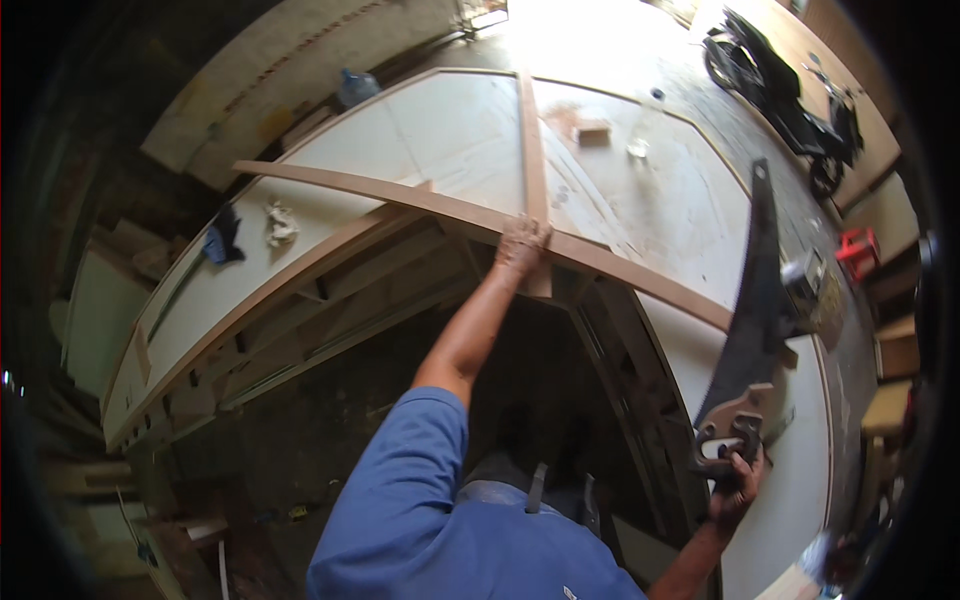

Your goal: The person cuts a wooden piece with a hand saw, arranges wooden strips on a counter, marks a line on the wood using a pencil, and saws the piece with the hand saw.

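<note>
My left hand (524, 243) grips a long wooden strip (360, 188) where it meets a shorter wooden strip (530, 140) that runs toward the back of the white panel framework (445, 125). The long strip lies diagonally over the framework. At lower right, my right hand (738, 478) holds a handsaw (750, 290) by its handle, with the dark blade pointing up, beside the right end of the long strip.
A dark cloth (225, 236), white rag (281, 223), small block (593, 131) and clear container (638, 145) rest on panels. Beyond are a scooter (800, 110), red stool (857, 252), metal can (808, 280), blue jug (357, 88) and leaning boards (100, 310). Dark floor shows inside the frame.
</note>
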Available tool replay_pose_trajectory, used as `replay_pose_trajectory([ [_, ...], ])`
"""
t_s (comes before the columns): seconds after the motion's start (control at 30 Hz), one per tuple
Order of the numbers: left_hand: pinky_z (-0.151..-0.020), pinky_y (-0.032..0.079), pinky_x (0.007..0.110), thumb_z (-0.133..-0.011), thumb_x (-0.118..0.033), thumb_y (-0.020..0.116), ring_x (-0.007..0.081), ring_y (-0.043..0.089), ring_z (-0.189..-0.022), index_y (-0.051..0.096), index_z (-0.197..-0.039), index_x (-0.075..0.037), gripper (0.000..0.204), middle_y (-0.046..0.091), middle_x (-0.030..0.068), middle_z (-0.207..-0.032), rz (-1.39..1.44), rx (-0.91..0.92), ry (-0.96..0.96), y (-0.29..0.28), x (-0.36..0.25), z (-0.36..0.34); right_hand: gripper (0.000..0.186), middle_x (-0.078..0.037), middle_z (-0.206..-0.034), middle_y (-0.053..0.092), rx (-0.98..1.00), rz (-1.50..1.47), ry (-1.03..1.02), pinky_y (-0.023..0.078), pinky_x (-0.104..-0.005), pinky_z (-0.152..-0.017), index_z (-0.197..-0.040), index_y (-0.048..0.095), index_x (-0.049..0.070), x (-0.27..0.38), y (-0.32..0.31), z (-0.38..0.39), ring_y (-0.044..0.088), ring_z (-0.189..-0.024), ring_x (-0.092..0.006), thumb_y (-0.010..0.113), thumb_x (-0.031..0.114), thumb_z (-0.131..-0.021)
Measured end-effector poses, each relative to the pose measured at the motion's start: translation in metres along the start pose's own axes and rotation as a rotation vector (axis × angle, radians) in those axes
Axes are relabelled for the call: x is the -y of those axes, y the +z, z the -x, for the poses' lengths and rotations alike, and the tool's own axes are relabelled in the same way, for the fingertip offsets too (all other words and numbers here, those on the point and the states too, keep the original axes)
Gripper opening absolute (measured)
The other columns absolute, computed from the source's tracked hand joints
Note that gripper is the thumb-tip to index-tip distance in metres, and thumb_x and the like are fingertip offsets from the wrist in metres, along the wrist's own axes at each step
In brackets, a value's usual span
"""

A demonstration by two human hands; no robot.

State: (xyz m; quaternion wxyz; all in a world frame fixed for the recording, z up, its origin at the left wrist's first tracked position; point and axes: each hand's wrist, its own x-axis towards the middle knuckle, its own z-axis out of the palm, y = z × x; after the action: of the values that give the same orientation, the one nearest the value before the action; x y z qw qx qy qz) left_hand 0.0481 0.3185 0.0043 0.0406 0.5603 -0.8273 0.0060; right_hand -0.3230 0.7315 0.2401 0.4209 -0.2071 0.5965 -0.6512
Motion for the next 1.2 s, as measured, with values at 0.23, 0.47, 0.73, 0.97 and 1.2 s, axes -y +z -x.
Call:
replay_pose_trajectory([
  [0.23, -0.115, 0.028, 0.068, -0.096, -0.026, 0.057, 0.0317, 0.044, -0.142, 0.052, -0.145, -0.026, 0.049, 0.051, 0.0116, -0.15, 0.127, 0.073, 0.064, -0.009, 0.001, -0.004, 0.057, -0.009, -0.099, 0.062, 0.103, -0.112, 0.1, 0.053, -0.0353, -0.094, -0.124, 0.054, -0.004, -0.013, 0.056, 0.037, 0.064, -0.093, -0.0182, 0.072, 0.014, -0.073],
  [0.47, -0.117, 0.031, 0.064, -0.096, -0.022, 0.061, 0.0301, 0.046, -0.14, 0.057, -0.141, -0.025, 0.045, 0.053, 0.0121, -0.146, 0.149, 0.045, 0.034, -0.025, 0.022, 0.001, 0.05, -0.01, -0.093, 0.06, 0.187, -0.159, 0.138, 0.051, -0.0351, -0.09, -0.109, 0.053, -0.002, -0.02, 0.077, 0.043, 0.062, -0.088, -0.0216, 0.074, 0.02, -0.068],
  [0.73, -0.119, 0.032, 0.056, -0.094, -0.028, 0.068, 0.0303, 0.043, -0.143, 0.051, -0.147, -0.029, 0.055, 0.048, 0.012, -0.152, 0.114, 0.041, 0.004, -0.02, 0.034, -0.005, 0.05, -0.008, -0.07, 0.051, 0.231, -0.253, -0.089, 0.047, -0.033, -0.055, -0.112, 0.044, -0.002, -0.03, 0.049, 0.036, 0.049, -0.054, -0.0159, 0.075, 0.018, -0.079],
  [0.97, -0.122, 0.027, 0.057, -0.096, -0.033, 0.067, 0.0242, 0.037, -0.148, 0.048, -0.149, -0.035, 0.056, 0.043, 0.0064, -0.157, 0.097, 0.118, -0.095, -0.02, 0.057, -0.01, 0.044, -0.005, -0.063, 0.046, 0.301, -0.25, -0.262, 0.042, -0.0294, -0.048, -0.107, 0.042, -0.002, -0.018, 0.03, 0.034, 0.045, -0.049, -0.0131, 0.073, 0.014, -0.08],
  [1.2, -0.119, 0.033, 0.052, -0.097, -0.031, 0.064, 0.0305, 0.04, -0.145, 0.048, -0.15, -0.03, 0.056, 0.045, 0.013, -0.155, -0.007, 0.016, -0.013, -0.015, 0.062, -0.01, 0.044, -0.005, -0.061, 0.047, 0.319, -0.234, -0.24, 0.04, -0.0285, -0.045, -0.108, 0.043, -0.002, -0.037, 0.045, 0.03, 0.044, -0.047, -0.0121, 0.074, 0.014, -0.08],
])
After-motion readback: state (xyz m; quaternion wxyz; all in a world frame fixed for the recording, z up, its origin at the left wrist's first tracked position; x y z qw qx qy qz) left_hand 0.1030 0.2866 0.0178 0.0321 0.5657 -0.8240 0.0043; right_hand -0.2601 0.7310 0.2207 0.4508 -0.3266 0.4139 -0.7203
